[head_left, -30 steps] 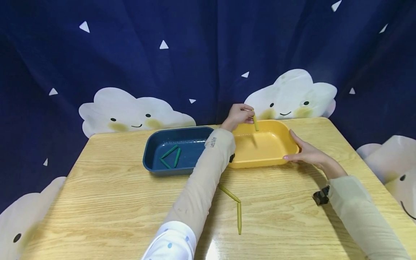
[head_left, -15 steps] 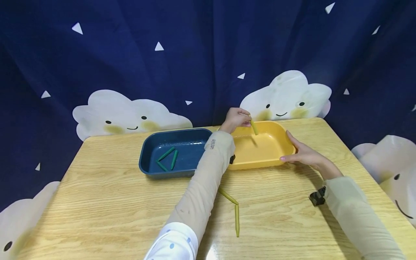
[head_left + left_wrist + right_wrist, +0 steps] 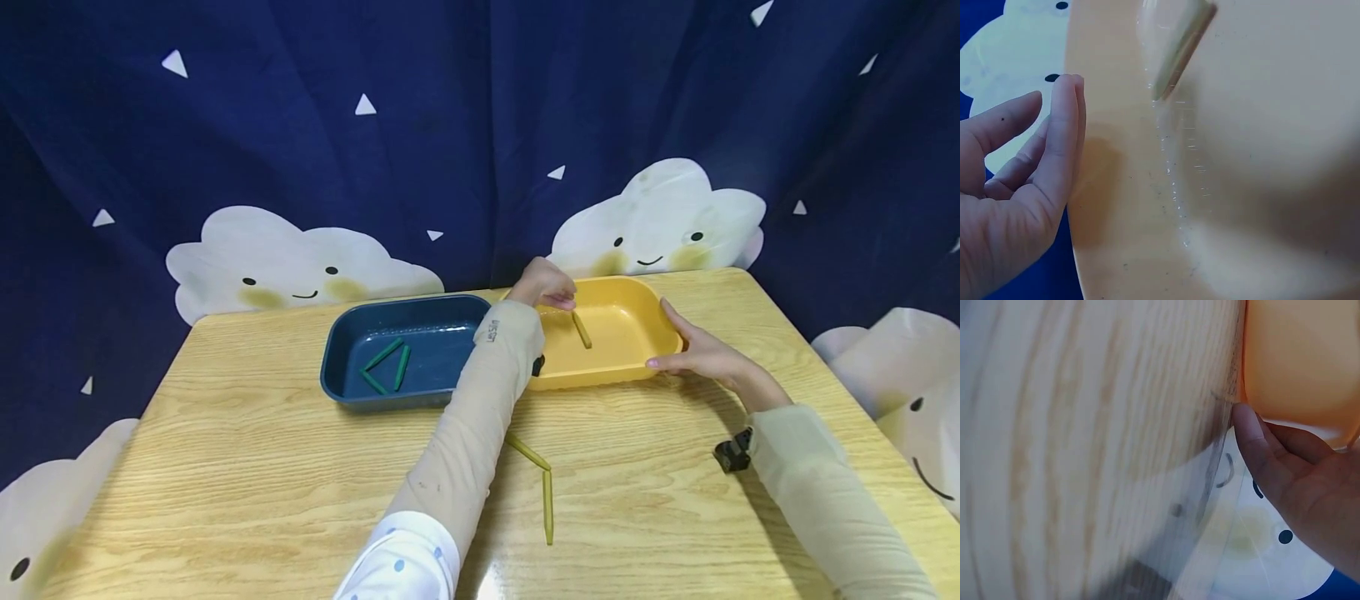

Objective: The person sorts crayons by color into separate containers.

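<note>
- So the left hand [image 3: 547, 285] has just let go of a yellow stick [image 3: 582, 330]: half a second ago the stick was dangling from its fingertips, now it's down in the yellow tray [image 3: 626, 333], toward the left part.
- In the left wrist view there's a clear gap between fingers and stick, fingers pretty much straight, nothing in them. The stick is blurry there, so can't tell if it's lying flat or leaning on the tray's far wall.
- Right hand [image 3: 701, 350] hasn't really budged: it grips the right end of the yellow tray, thumb on the near side. Reads to me like steadying.
- What that means, as far as I can judge: one yellow stick is in, two more are out on the table [image 3: 247, 467], near side of the trays.
- Those two: one slanted [image 3: 528, 451], its left end tucked behind the left arm, and one pointing toward the near edge [image 3: 547, 507]. Their ends meet or nearly do.
- Head count, yellow sticks: three visible, one in the tray and two out. The arm could be hiding another, no idea.
- Green sticks [image 3: 402, 367]: three, all in the left part of the blue tray [image 3: 442, 350].
- Trays: two, blue on the left, yellow on the right.
</note>
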The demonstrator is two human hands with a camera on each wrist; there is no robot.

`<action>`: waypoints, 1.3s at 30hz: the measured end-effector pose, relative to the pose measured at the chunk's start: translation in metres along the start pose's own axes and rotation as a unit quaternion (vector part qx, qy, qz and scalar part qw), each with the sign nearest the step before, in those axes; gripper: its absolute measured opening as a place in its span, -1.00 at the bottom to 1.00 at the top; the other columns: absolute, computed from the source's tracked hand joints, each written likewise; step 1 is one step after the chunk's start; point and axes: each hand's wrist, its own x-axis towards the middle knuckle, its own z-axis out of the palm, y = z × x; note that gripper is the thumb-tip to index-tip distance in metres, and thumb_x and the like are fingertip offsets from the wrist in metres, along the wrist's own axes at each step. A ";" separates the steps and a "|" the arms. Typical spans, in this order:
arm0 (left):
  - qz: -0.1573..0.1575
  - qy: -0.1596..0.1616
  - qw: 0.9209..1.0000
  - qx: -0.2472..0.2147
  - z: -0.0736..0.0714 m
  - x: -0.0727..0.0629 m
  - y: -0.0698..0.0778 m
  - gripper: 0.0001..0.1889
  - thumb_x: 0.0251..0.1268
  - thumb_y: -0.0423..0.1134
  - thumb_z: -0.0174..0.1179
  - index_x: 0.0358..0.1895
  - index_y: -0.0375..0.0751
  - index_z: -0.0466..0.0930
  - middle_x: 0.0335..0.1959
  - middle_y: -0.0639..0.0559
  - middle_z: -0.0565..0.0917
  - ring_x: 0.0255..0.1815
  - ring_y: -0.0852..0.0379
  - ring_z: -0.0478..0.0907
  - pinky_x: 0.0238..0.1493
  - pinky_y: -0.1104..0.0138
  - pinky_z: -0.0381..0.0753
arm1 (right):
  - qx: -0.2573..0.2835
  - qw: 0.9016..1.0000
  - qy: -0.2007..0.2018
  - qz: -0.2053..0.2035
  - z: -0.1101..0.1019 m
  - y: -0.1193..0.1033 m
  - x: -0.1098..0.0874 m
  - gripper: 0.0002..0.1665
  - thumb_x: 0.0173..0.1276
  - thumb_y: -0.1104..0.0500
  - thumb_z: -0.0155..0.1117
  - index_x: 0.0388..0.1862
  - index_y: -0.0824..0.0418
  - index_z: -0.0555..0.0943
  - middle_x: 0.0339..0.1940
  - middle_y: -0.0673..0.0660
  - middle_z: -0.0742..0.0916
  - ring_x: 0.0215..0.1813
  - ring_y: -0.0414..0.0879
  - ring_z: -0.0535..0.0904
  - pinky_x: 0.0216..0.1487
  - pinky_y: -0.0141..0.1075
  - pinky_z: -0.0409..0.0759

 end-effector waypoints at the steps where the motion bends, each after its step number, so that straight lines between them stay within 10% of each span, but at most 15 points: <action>1: 0.002 -0.004 1.000 -0.003 0.000 0.000 0.000 -0.94 0.05 -0.58 0.16 -0.37 -0.52 0.53 -0.57 -0.19 0.58 -0.51 0.00 0.61 -0.34 0.32 0.59 | 0.002 1.000 -0.001 -0.001 0.000 0.000 0.000 0.31 0.12 0.18 0.36 0.41 0.04 -0.50 0.42 0.29 -0.31 0.40 0.25 -0.38 0.27 0.18 -0.31; 9: 0.051 -0.019 0.998 -0.030 0.002 -0.005 0.007 -0.92 0.05 -0.57 0.14 -0.34 -0.50 0.51 -0.63 -0.13 0.53 -0.66 0.10 0.51 -0.44 0.34 0.60 | 0.004 1.000 -0.009 -0.002 -0.001 -0.001 0.001 0.30 0.13 0.18 0.35 0.41 0.00 -0.50 0.42 0.28 -0.33 0.39 0.24 -0.28 0.27 0.10 -0.06; 17: 0.094 -0.050 0.994 -0.027 0.001 -0.022 0.022 -0.90 0.11 -0.53 0.13 -0.31 -0.53 0.54 -0.63 -0.13 0.53 -0.67 0.12 0.51 -0.49 0.36 0.59 | -0.020 1.000 -0.009 0.004 -0.002 -0.001 0.001 0.27 0.16 0.14 0.32 0.41 -0.01 -0.50 0.42 0.32 -0.29 0.24 0.21 0.13 -0.15 -0.47 0.36; 21: 0.098 -0.077 0.992 -0.014 -0.002 -0.028 0.025 -0.87 0.15 -0.52 0.12 -0.24 -0.54 0.54 -0.61 -0.12 0.52 -0.65 0.12 0.52 -0.48 0.35 0.59 | -0.030 0.999 -0.007 0.007 -0.003 0.000 0.002 0.28 0.16 0.12 0.33 0.41 0.01 -0.50 0.42 0.35 -0.27 0.13 0.20 0.23 -0.13 -0.36 0.40; 28: 0.109 -0.121 0.987 0.006 -0.008 -0.041 0.024 -0.80 0.16 -0.53 0.09 -0.15 -0.59 0.50 -0.59 -0.14 0.51 -0.65 0.09 0.51 -0.49 0.34 0.58 | -0.023 1.000 -0.005 0.008 -0.003 0.001 0.003 0.32 0.12 0.13 0.36 0.40 0.00 -0.51 0.42 0.31 -0.31 0.39 0.25 -0.25 0.25 0.16 -0.08; 39: 0.145 -0.139 0.979 0.033 -0.018 -0.071 0.008 -0.87 0.16 -0.51 0.14 -0.23 -0.51 0.53 -0.57 -0.17 0.53 -0.66 0.07 0.52 -0.58 0.36 0.55 | -0.021 1.000 -0.007 0.011 -0.001 0.001 0.001 0.31 0.13 0.13 0.35 0.40 0.02 -0.51 0.42 0.32 -0.31 0.39 0.28 -0.27 0.24 0.21 -0.14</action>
